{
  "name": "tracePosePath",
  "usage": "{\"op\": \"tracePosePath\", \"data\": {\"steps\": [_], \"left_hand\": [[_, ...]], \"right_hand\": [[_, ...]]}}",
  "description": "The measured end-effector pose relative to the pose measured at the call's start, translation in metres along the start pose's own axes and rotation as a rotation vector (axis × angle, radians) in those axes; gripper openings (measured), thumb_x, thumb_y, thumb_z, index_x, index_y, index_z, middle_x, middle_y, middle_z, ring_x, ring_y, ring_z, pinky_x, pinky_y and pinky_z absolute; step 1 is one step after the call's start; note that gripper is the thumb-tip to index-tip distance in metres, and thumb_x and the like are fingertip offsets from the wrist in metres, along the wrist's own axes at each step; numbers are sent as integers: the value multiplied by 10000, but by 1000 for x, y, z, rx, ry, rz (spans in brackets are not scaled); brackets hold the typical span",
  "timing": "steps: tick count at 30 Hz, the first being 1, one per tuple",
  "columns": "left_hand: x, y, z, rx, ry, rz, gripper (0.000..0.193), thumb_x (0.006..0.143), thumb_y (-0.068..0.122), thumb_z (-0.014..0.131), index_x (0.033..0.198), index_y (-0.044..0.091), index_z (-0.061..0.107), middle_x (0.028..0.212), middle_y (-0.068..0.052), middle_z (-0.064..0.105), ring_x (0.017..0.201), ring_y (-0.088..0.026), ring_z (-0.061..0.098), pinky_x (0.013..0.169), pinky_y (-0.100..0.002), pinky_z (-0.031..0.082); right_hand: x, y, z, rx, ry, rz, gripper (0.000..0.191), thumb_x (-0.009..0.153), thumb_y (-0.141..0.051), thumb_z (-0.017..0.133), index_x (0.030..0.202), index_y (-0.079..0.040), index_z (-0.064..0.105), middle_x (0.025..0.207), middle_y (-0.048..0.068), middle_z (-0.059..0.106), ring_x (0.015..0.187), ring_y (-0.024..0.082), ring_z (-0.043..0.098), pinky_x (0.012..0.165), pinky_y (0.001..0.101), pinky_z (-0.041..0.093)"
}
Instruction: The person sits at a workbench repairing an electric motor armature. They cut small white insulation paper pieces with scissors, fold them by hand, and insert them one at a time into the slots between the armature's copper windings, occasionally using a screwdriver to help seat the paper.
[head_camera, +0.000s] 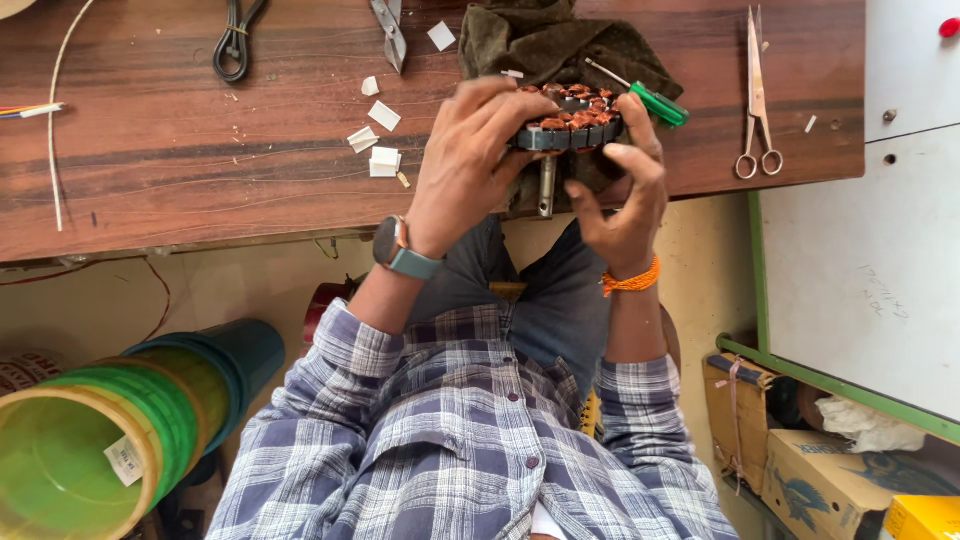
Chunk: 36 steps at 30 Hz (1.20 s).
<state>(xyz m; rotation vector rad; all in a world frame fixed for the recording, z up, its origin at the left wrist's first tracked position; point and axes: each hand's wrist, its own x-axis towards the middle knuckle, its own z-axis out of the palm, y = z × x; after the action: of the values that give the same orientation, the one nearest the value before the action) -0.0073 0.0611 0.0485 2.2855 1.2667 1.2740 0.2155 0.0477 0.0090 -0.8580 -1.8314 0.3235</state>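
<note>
- the person's left hand (462, 165), the one with the grey-and-teal wristwatch (400, 252), is curled round the left rim of a round motor stator with copper-coloured wire coils and a dark steel edge (570, 120); fingers closed snug on it, thumb tucked under the near side
- right hand (622, 195), with an orange thread band (632, 280) at the wrist, grips the right side of the same stator; fingers bent over the rim, so both hands are clamped on it and it's lifted just off the bench
- a short silver metal shaft (546, 187) pokes out of the stator toward the person, hanging past the near edge of the dark brown wooden workbench (200, 150)
- stator sits over a crumpled dark olive cloth (560, 45) lying at the middle of the bench; can't tell if it actually touches the cloth
- green-handled screwdriver (650, 97) lies on the cloth just right of the stator, tip pointing far-left
- long steel scissors (757, 100) are well off to the right on the bench; metal pliers (390, 30) and a black looped cable (235, 45) sit at the far edge to the left
- small white paper scraps (380, 140) are scattered left of the left hand
- down on the floor near-left, stacked green and teal plastic rolls (130, 420); brown cardboard boxes (800, 450) near-right
</note>
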Motion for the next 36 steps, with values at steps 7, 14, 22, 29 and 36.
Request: {"op": "tracePosePath", "data": {"steps": [7, 14, 22, 29, 36], "left_hand": [[6, 1, 2, -131, -52, 123, 524, 919, 94, 800, 1389, 141, 573, 1359, -45, 651, 1255, -263, 600, 1059, -418, 456], [8, 4, 5, -91, -32, 117, 472, 922, 135, 794, 1352, 175, 605, 1344, -9, 661, 1210, -229, 621, 1026, -392, 457], [13, 9, 5, -22, -42, 153, 451, 958, 119, 762, 1379, 203, 622, 1339, 55, 639, 1133, -184, 577, 913, -392, 408], [15, 6, 10, 2, -38, 153, 399, 975, 114, 739, 1351, 201, 637, 1320, 65, 628, 1132, -211, 539, 932, -411, 400], [17, -13, -23, -444, -194, 108, 497, 1050, 244, 737, 1488, 125, 536, 1491, -75, 599, 1384, -270, 558, 1171, -425, 417]], "right_hand": [[-22, 12, 19, -167, 45, -64, 415, 1024, -237, 720, 1404, -161, 572, 1622, 218, 372, 1549, 449, 355, 1305, 595, 364], [-22, 11, 25, -138, 151, -89, 343, 1044, -178, 650, 1383, -151, 602, 1604, 191, 400, 1541, 422, 390, 1266, 578, 394], [-6, -24, 30, 62, 253, 220, 122, 1061, 24, 517, 1110, -34, 611, 1586, 212, 450, 1506, 399, 467, 1126, 457, 525], [11, -13, 35, -13, 253, 17, 132, 1025, 96, 566, 998, -33, 570, 1472, 177, 602, 1399, 332, 542, 1177, 465, 469], [14, 5, 30, -120, 109, -124, 206, 992, 123, 511, 1039, -77, 526, 1440, 171, 597, 1392, 359, 504, 1242, 541, 381]]}}
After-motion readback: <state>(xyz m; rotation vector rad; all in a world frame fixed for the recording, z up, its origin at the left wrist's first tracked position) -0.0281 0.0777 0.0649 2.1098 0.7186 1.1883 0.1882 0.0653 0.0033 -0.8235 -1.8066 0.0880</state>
